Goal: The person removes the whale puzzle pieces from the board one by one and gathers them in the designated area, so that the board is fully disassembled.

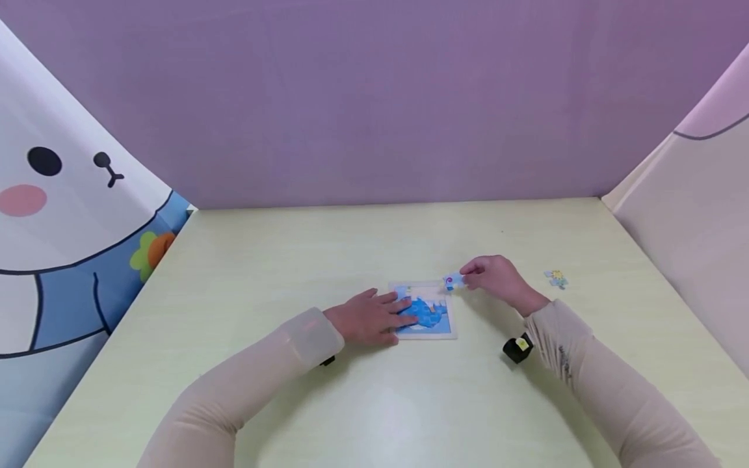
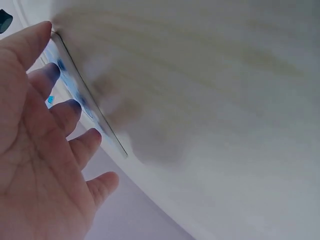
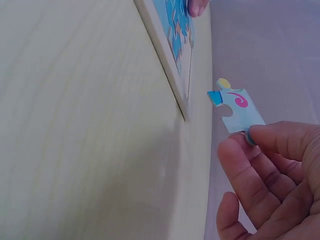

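Note:
A small square jigsaw puzzle [image 1: 435, 327] in a pale frame lies on the table, its blue whale picture partly filled, with bare board along the upper part. My left hand [image 1: 368, 318] rests spread over its left side, fingers straight across the picture. Between thumb and fingertips my right hand [image 1: 496, 278] pinches a jigsaw piece [image 3: 239, 107], light blue with a pink swirl and a yellow tab. In the head view that piece overlaps the frame's top right corner; the right wrist view shows it held above the table, beyond the frame's corner.
Loose jigsaw pieces [image 1: 556, 279] with a yellow sun lie to the right of the right hand. A purple wall panel [image 1: 374, 104] closes off the table's back edge. Black wrist camera [image 1: 517, 349] hangs under the right sleeve.

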Tool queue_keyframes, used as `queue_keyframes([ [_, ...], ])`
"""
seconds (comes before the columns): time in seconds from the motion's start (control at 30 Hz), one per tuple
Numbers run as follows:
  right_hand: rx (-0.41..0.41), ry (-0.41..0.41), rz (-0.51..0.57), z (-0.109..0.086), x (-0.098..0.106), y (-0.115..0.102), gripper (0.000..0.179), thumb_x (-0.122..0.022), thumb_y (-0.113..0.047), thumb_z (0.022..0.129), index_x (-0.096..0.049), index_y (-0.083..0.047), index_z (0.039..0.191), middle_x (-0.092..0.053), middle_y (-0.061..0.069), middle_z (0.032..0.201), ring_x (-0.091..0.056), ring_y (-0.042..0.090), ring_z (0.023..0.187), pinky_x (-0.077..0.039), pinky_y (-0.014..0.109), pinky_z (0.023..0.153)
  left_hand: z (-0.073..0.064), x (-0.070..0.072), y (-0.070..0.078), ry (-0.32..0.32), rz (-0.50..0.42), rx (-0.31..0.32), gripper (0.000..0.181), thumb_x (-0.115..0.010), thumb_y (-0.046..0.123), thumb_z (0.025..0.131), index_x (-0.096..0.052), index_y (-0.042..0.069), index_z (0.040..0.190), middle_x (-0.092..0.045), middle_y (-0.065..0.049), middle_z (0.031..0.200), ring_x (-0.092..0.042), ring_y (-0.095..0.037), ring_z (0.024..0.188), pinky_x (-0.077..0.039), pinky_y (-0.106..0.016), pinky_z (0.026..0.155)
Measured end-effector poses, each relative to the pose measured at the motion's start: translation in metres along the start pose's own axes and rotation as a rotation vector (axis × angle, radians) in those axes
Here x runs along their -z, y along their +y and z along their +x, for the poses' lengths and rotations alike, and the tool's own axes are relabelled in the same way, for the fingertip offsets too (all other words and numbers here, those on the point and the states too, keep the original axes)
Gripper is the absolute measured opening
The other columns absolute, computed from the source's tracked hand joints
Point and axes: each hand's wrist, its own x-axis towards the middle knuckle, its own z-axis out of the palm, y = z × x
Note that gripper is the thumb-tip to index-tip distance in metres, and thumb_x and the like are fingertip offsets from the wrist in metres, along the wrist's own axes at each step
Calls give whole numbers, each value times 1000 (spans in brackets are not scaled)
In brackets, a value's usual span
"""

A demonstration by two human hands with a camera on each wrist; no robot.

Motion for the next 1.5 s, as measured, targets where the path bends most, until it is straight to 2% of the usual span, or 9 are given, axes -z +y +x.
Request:
queue_keyframes([
  [0.37,5,22,23,-8,17,17,32,-57,-6,94,-59,8,122,-64,26,113,-69,28,85,-50,48,86,-8,-2,3,-18,-16,0,56,-46,44,99,-30,32,151,-22,4,158,-20,-22,144,-23,-48,112],
  [0.53,14,46,38,-13,28,27,33,-54,-5,95,-57,10,123,-64,27,113,-69,27,86,-48,51,90,-9,-3,0,-7,-31,3,53,-46,41,100,-32,32,150,-24,5,157,-22,-22,144,-23,-47,112],
  [0.73,14,80,54,-20,41,39,35,-53,-5,94,-55,13,124,-65,27,109,-69,14,80,-44,53,91,-8,-3,-1,5,-42,-3,50,-47,38,100,-36,32,148,-27,4,155,-25,-22,142,-25,-47,112],
  [0.97,-25,100,45,-28,60,53,38,-50,-6,96,-50,15,127,-63,29,113,-66,1,76,-38,60,95,-6,-1,-2,33,-25,-22,46,-49,34,100,-43,31,145,-35,1,152,-33,-24,139,-29,-47,110],
  [1.07,-36,116,38,-30,66,58,38,-49,-7,96,-50,15,128,-63,28,114,-65,-2,76,-43,52,92,-6,0,-2,36,-23,-17,45,-50,33,100,-44,31,145,-36,1,151,-33,-23,139,-27,-48,111],
  [1.23,-48,141,42,-33,75,68,40,-49,-8,96,-50,16,128,-68,20,106,-64,-5,75,-47,26,76,-5,1,0,43,-36,-12,44,-50,31,100,-46,30,144,-37,0,150,-34,-22,139,-27,-48,111],
  [1.33,-53,157,38,-33,81,73,40,-49,-9,97,-50,16,128,-71,11,98,-62,-7,73,-48,24,66,-4,1,1,49,-43,-10,43,-50,31,100,-47,30,143,-38,0,150,-35,-22,138,-28,-48,110],
  [1.43,-62,169,20,-34,85,75,40,-49,-10,97,-50,16,128,-71,13,98,-61,-8,72,-48,24,64,-3,1,2,56,-47,-14,43,-51,30,100,-48,30,143,-40,0,149,-36,-23,137,-29,-48,109],
  [1.5,-66,174,13,-34,86,77,40,-49,-10,97,-50,16,128,-70,19,102,-62,-7,71,-48,21,65,-2,0,2,68,-38,-22,42,-50,30,100,-49,30,142,-41,-1,148,-38,-23,137,-30,-48,109],
])
